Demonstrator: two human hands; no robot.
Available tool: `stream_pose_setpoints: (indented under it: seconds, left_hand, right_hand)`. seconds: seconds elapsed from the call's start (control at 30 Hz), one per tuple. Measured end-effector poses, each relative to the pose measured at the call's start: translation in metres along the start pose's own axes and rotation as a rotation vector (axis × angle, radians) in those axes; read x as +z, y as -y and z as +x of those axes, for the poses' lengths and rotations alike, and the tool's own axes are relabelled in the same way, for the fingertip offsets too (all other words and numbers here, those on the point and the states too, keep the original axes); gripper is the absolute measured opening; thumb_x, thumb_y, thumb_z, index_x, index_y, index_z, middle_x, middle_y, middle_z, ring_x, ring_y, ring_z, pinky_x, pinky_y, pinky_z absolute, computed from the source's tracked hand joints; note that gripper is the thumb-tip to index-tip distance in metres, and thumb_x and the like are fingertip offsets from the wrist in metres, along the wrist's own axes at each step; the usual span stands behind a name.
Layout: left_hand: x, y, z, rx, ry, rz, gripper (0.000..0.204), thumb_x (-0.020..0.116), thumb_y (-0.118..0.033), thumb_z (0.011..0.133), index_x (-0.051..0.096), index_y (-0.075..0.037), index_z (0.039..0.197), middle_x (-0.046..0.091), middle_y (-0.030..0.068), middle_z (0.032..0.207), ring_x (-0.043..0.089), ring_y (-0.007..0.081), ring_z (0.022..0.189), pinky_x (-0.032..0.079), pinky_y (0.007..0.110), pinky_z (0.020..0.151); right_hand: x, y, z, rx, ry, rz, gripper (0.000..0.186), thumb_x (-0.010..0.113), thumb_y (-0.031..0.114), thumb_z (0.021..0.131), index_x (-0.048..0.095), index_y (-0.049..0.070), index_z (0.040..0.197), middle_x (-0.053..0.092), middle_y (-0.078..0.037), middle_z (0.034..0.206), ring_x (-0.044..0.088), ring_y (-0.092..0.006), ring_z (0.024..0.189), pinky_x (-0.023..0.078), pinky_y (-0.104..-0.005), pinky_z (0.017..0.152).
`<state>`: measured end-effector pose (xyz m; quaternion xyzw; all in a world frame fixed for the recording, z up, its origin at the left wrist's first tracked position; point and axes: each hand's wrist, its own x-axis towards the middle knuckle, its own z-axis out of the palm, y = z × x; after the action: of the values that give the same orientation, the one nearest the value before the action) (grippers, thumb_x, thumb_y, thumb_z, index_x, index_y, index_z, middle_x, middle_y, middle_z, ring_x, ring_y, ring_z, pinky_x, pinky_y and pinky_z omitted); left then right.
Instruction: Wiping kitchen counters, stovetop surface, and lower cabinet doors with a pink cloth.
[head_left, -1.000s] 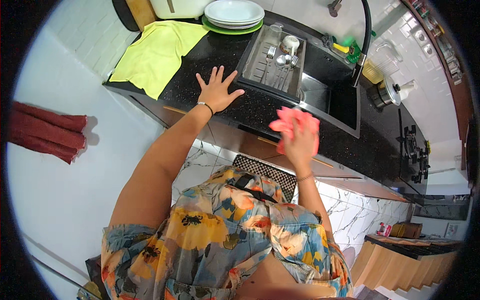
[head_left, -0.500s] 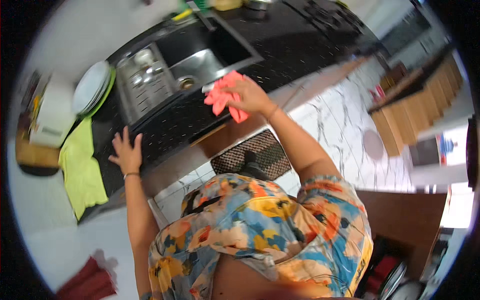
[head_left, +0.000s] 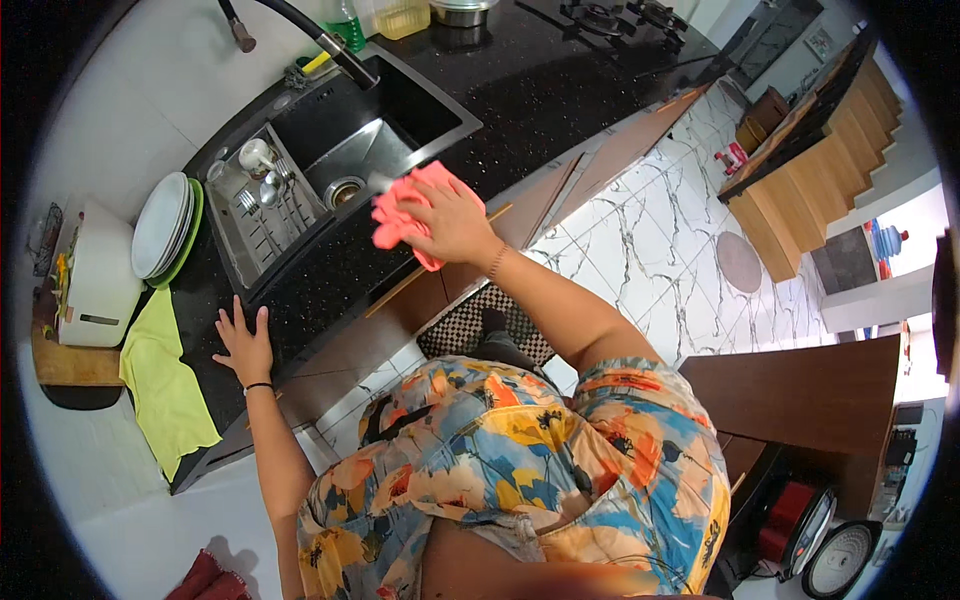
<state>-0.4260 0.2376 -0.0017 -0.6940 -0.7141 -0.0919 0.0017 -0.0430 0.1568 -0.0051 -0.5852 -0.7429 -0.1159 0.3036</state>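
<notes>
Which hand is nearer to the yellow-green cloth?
Left. The left hand rests on the counter beside the yellow-green cloth; the right hand, farther off, holds a pink cloth near the sink.

Spreads out as a speckled black countertop (head_left: 540, 90) around the inset sink (head_left: 415, 105). Carries, left of the sink, a green plate (head_left: 197, 215) under stacked white plates (head_left: 158, 225), then farther left a white boxy container (head_left: 100, 275) and a yellow-green cloth (head_left: 160, 375). Supports the spread left hand (head_left: 243, 345) before the sink's left end. Bears, behind the sink's right end, a green bottle (head_left: 345, 28), then rightward a yellow container (head_left: 403, 17) and metal pot (head_left: 462, 10). Holds a gas stove (head_left: 610, 20) well right of the sink.
</notes>
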Motion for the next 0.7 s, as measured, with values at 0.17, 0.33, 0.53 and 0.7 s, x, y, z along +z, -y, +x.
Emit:
stream_pose_setpoints:
  seconds: [0.17,0.33,0.53,0.7]
  left_hand:
    - [-0.004,-0.008,-0.001,-0.001,0.022,-0.022,0.061,0.043,-0.059,0.085,0.034,-0.030,0.138,0.022,0.0101,0.148,0.018,0.0291,0.137,0.005,0.070,0.099]
    - [-0.007,-0.014,-0.003,-0.011,0.033,-0.043,0.062,0.043,-0.060,0.085,0.034,-0.030,0.139,0.022,0.0091,0.148,0.018,0.0278,0.138,0.002,0.068,0.100]
    - [-0.008,-0.014,0.001,-0.014,-0.018,-0.144,0.062,0.045,-0.058,0.085,0.034,-0.029,0.139,0.027,0.0096,0.147,0.021,0.0283,0.137,0.002,0.069,0.100]
    - [0.001,-0.003,-0.002,-0.009,-0.161,-0.194,0.060,0.052,-0.050,0.085,0.034,-0.027,0.139,0.033,0.0102,0.143,0.028,0.0292,0.134,0.002,0.069,0.099]
  right_hand:
    - [-0.041,-0.075,-0.006,0.081,-0.014,0.039,0.031,0.056,0.036,0.078,0.066,0.016,0.099,0.063,-0.005,0.107,0.058,-0.0240,0.100,0.044,-0.0392,0.086]
    - [-0.057,-0.154,-0.019,0.641,-0.044,-0.249,0.051,0.054,0.049,0.079,0.059,0.013,0.115,0.054,-0.009,0.123,0.047,-0.0274,0.118,0.034,-0.0444,0.096]
    - [0.016,-0.045,0.006,0.242,0.026,0.055,0.043,0.056,0.041,0.079,0.054,0.014,0.113,0.055,-0.011,0.111,0.050,-0.0301,0.106,0.039,-0.0416,0.089]
    - [-0.003,0.035,0.009,-0.152,0.087,0.206,0.041,0.058,0.036,0.076,0.059,0.016,0.112,0.050,-0.012,0.125,0.045,-0.0247,0.119,0.030,-0.0445,0.101]
